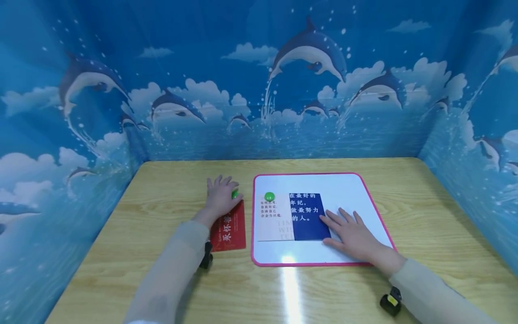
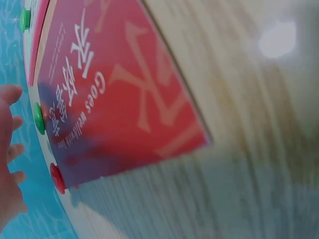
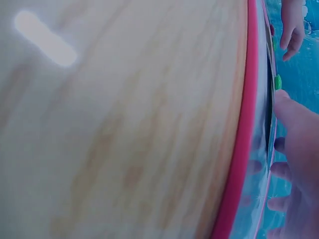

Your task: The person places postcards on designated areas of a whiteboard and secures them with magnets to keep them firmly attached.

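My left hand (image 1: 221, 197), its fingers spread, is over the top of a red card (image 1: 232, 231) with white lettering. Beside its thumb a green round magnet (image 1: 234, 193) shows partly; the left wrist view has this green magnet (image 2: 39, 118) and a red magnet (image 2: 57, 178) by the card's far edge. My right hand (image 1: 356, 234) has straight, spread fingers, with fingertips at the right edge of a dark blue card (image 1: 309, 225). That card lies on a pink-rimmed whiteboard (image 1: 344, 183), alongside a white printed card (image 1: 273, 229). Another green magnet (image 1: 269, 196) sits at the white card's top.
Under everything is a wood-grain table (image 1: 170, 189). A blue curtain (image 1: 243, 81) with dolphins closes off the back and both sides. Light glares off the whiteboard's lower edge and the tabletop in front.
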The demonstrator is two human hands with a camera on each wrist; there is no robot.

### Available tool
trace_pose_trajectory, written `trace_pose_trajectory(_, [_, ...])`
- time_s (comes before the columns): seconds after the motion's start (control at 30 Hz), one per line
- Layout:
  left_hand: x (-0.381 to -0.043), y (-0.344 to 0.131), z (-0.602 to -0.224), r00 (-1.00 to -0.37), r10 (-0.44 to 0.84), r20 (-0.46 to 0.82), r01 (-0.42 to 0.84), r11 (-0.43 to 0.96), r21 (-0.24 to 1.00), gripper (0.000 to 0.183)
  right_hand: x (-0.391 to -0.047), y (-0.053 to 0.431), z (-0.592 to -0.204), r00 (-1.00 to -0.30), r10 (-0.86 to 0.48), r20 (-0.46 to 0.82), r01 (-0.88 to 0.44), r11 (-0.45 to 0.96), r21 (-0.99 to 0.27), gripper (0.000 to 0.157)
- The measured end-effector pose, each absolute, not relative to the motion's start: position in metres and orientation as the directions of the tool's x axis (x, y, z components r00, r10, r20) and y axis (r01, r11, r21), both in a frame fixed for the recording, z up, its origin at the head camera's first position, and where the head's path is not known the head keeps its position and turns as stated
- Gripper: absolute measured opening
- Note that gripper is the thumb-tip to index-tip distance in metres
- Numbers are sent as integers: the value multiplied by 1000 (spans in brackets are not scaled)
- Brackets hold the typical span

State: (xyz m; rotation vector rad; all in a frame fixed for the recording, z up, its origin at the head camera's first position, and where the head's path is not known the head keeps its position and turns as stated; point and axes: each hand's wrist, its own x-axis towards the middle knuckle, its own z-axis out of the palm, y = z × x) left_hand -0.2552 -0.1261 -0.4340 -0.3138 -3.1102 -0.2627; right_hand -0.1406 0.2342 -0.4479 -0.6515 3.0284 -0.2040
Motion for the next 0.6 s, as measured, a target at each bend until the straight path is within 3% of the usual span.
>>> trace_pose_trajectory(0.6, [-253,-137,-438,-984,178,3,177,975,131,49,-140,237,-443,-896,-441,-42,-430,888,-161,59])
